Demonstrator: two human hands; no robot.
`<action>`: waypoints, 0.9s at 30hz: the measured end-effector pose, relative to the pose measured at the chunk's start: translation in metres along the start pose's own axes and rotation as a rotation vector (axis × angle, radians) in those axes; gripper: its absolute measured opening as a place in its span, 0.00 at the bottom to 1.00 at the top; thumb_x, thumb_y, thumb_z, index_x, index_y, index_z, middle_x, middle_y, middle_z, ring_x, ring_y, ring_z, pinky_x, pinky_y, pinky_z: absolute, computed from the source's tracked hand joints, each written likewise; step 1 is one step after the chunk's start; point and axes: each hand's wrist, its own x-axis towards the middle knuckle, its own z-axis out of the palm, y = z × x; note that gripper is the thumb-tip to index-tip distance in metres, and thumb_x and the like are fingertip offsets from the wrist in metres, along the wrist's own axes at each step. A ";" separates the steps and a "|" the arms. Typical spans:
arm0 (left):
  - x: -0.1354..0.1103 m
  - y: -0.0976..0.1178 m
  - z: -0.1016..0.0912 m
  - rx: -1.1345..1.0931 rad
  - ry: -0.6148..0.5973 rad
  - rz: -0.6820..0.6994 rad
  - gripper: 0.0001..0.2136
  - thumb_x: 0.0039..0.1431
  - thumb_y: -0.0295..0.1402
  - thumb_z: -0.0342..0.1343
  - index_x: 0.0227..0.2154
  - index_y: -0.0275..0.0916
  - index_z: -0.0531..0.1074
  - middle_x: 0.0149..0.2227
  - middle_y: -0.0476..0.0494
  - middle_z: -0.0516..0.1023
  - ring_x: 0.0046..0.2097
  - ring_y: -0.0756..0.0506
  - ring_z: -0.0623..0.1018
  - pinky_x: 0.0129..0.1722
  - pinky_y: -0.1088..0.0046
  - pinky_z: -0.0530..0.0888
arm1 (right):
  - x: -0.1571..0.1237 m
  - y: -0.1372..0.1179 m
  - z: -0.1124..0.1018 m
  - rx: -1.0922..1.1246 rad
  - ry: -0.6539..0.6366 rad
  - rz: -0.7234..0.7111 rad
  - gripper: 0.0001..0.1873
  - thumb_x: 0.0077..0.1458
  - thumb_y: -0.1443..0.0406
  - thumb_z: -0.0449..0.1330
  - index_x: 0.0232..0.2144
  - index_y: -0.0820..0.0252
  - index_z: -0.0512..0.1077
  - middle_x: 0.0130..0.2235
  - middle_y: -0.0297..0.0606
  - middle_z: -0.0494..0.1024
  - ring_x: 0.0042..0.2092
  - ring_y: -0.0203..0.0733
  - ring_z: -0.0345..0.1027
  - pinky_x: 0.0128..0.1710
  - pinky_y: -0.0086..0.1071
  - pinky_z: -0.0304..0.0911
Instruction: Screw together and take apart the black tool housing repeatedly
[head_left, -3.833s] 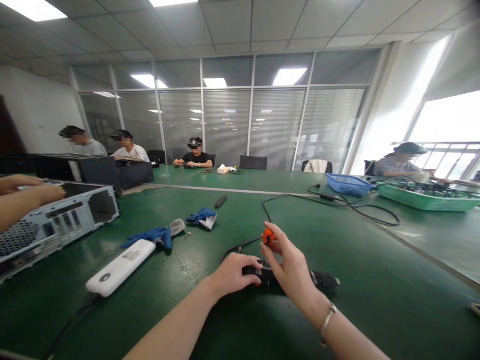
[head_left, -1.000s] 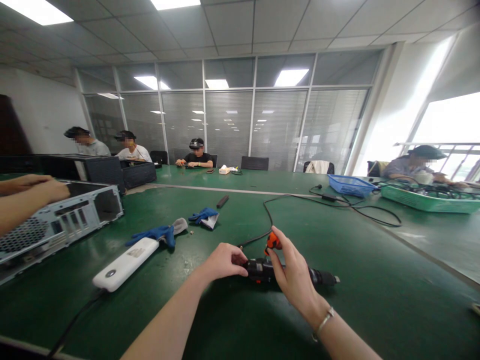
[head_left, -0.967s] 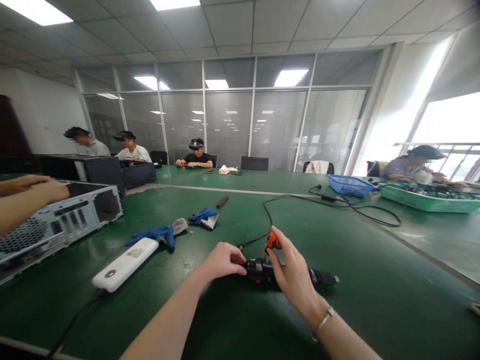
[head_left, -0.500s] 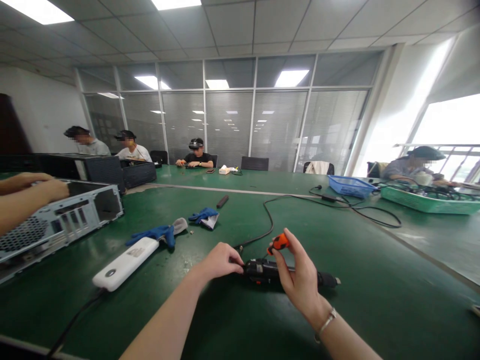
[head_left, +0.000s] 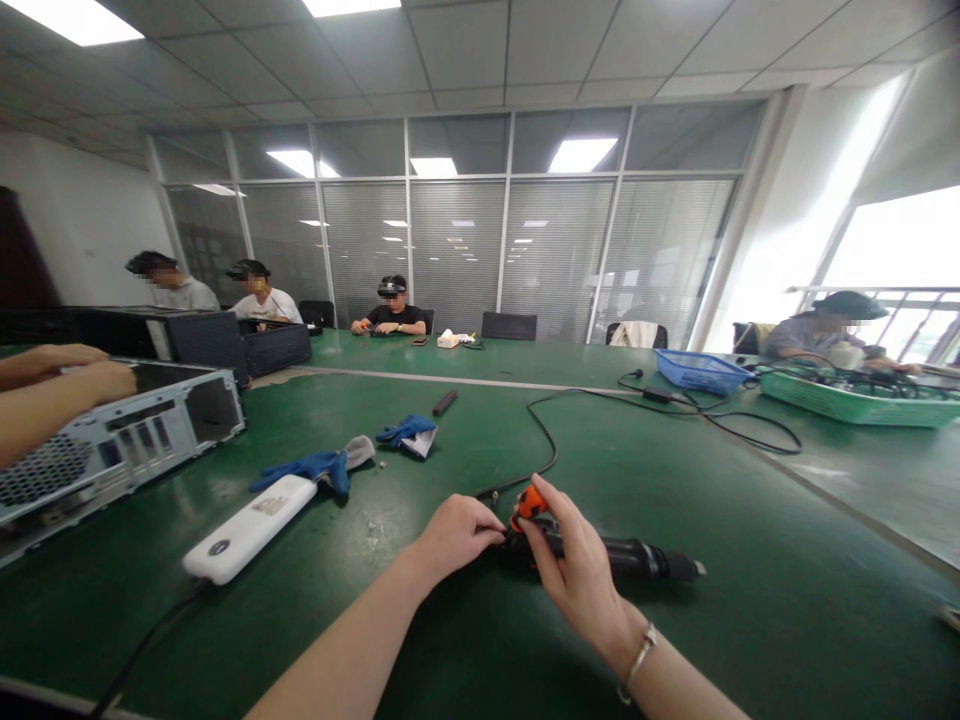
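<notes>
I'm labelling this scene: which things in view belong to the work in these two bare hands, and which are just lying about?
In use: the orange-and-black handle in the right hand; the black cylindrical tool, with the left hand at its end; probably the black cable, its near end hidden.

Lying about: blue-and-grey gloves; white device; dark bar; blue basket.
</notes>
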 end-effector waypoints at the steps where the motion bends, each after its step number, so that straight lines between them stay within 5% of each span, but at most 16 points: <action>1: 0.000 0.000 0.001 0.009 0.014 0.007 0.07 0.56 0.29 0.58 0.34 0.42 0.81 0.35 0.48 0.82 0.38 0.47 0.79 0.40 0.76 0.69 | 0.000 0.000 0.000 -0.002 -0.005 -0.026 0.26 0.60 0.70 0.53 0.60 0.55 0.56 0.45 0.44 0.74 0.44 0.43 0.71 0.43 0.38 0.72; 8: 0.002 -0.007 0.007 -0.011 0.058 -0.002 0.06 0.53 0.29 0.61 0.33 0.41 0.81 0.36 0.48 0.83 0.39 0.46 0.79 0.42 0.75 0.69 | 0.001 0.003 -0.001 0.028 0.131 -0.093 0.28 0.59 0.72 0.54 0.60 0.54 0.55 0.44 0.43 0.74 0.45 0.44 0.71 0.42 0.39 0.72; 27: 0.002 -0.005 0.007 -0.108 0.077 -0.026 0.06 0.54 0.28 0.58 0.31 0.39 0.81 0.31 0.49 0.82 0.33 0.48 0.78 0.37 0.78 0.70 | 0.005 -0.002 0.001 0.013 -0.160 -0.159 0.27 0.61 0.73 0.50 0.61 0.53 0.56 0.48 0.45 0.73 0.47 0.43 0.69 0.46 0.41 0.70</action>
